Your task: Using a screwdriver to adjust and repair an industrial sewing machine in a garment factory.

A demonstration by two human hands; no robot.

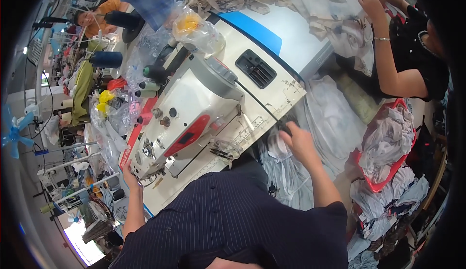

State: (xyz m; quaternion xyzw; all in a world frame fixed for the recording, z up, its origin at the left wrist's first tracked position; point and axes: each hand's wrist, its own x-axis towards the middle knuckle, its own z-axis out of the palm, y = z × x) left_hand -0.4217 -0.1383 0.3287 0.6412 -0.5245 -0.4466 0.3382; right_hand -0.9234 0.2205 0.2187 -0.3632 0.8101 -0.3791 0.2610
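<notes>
A white, grey and red industrial sewing machine (pixel 194 109) stands slantwise on its pale table in front of me. My left hand (pixel 130 176) is at the needle end of the machine head, its fingers curled against the end face and partly hidden. To the right of the table, my right hand (pixel 300 142) is closed round the dark handle of a long thin black screwdriver-like tool (pixel 262 105). The tool's shaft crosses the tabletop, and its far tip meets the handwheel end of the machine. Small scissors-like metal tools (pixel 223 151) lie in a clear dish near the table's front edge.
Thread cones (pixel 151 72) and plastic bags (pixel 196 33) crowd the machine's far side. A slotted tray (pixel 256 69) is set into the tabletop. White cloth (pixel 325 118) hangs at the right, near a red basket (pixel 386 145) of garments. A co-worker's arm (pixel 388 50) handles sheer fabric.
</notes>
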